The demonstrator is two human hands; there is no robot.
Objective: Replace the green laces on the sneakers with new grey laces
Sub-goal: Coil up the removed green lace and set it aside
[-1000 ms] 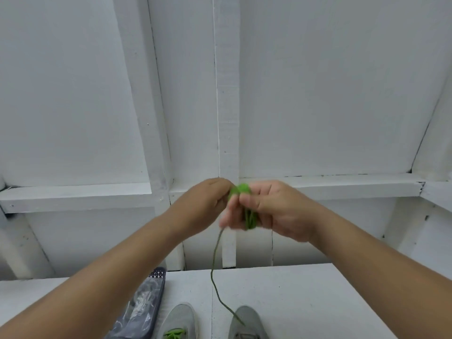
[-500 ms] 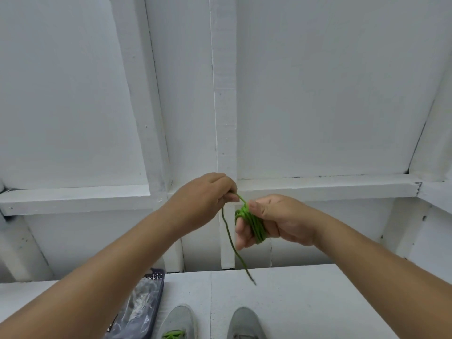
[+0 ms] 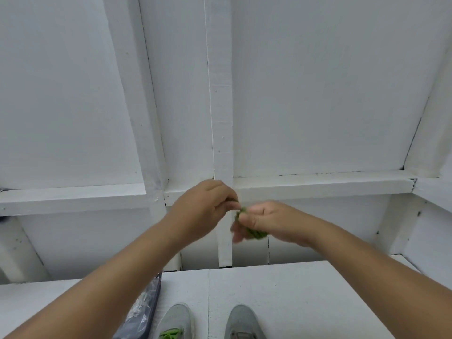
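Note:
A green lace [image 3: 255, 233] is wound into a small bundle around the fingers of my right hand [image 3: 264, 222], which grips it in the air above the table. My left hand [image 3: 208, 206] is beside it and pinches the lace's end at the bundle's top. Two grey sneakers stand at the bottom edge. The left sneaker [image 3: 176, 319] still shows green laces [image 3: 171, 334]. The right sneaker [image 3: 242, 321] shows no lace in its visible part. No grey laces are plainly visible.
A clear plastic packet with a dark edge [image 3: 144, 311] lies on the white table [image 3: 305, 302], left of the sneakers. A white panelled wall with a ledge [image 3: 318, 187] rises behind the table.
The loose tail of green lace that hung down toward the table has been wound up into the bundle. My left hand has moved close to my right hand.

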